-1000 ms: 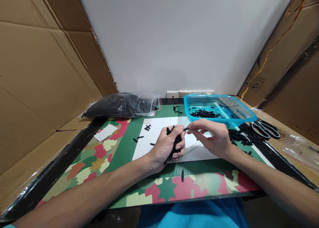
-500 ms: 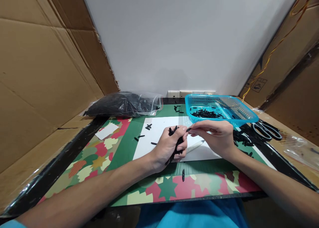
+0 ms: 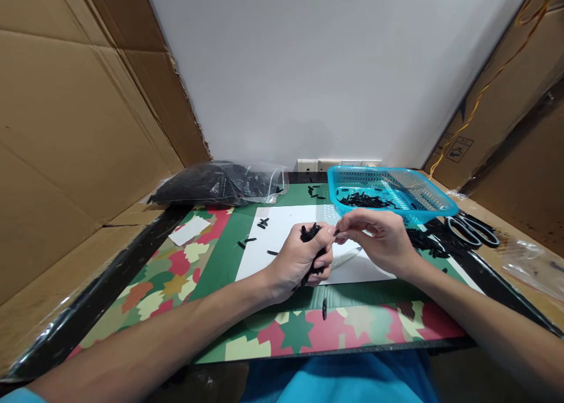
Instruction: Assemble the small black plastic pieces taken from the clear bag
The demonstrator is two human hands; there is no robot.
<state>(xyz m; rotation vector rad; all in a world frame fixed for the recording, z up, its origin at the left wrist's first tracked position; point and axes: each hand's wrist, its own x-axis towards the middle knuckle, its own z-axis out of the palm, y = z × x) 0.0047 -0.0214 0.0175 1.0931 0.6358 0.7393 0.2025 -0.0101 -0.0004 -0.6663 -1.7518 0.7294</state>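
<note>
My left hand (image 3: 304, 253) is closed round a bunch of small black strip-like pieces (image 3: 311, 232), which stick out above the thumb and below the palm. Close beside it, my right hand (image 3: 374, 238) pinches one small dark piece (image 3: 337, 232) between thumb and forefinger, near the left thumb tip. Both hands are above a white sheet (image 3: 282, 221). A white pen-like tool (image 3: 346, 257) lies on the sheet, partly hidden behind the hands. Several loose black pieces (image 3: 263, 222) are scattered on the sheet, and one (image 3: 325, 309) lies nearer to me.
A blue plastic basket (image 3: 440, 206) holding black pieces stands at the back right. Beside it are scissors (image 3: 471, 232) and a pile of black pieces (image 3: 427, 242). At the back left lies a clear bag (image 3: 215, 182) full of black material. Cardboard walls (image 3: 79, 127) flank the table.
My right hand has shifted slightly, with the pinched piece turned more upright. My left hand stays nearly in place round the bunch, whose upper ends have shifted a little.
</note>
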